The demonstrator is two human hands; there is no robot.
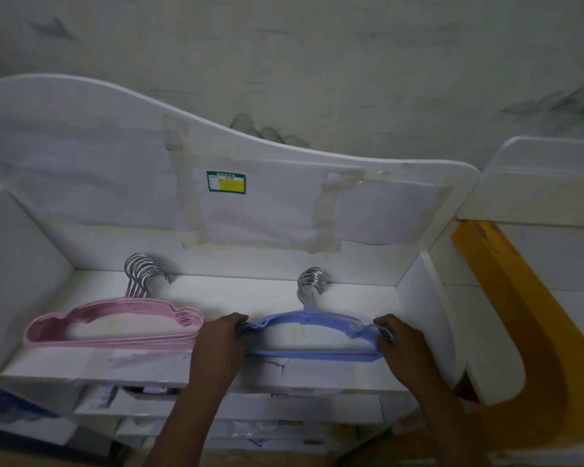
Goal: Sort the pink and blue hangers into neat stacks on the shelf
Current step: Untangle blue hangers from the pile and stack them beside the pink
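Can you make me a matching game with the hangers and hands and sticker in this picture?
Things:
1. pink hangers
2. blue hangers
3. left hand
4. sticker

Places:
A. up on the shelf's back panel
B. grips the blue stack's left end
C. stacked on the right of the shelf
D. stacked on the left of the shelf

Pairs: 1-D, 2-C, 3-B, 4-A

tight on the right, open at the middle and front

we see bare shelf (216, 291) between the pink hanger stack (115, 323) and the blue hanger stack (312, 335), though our left hand (216, 342) fills its front part; the right side wall (415, 298) stands just beside our right hand (402, 345), the back panel (115, 170) closes the rear, and the front edge lies open.
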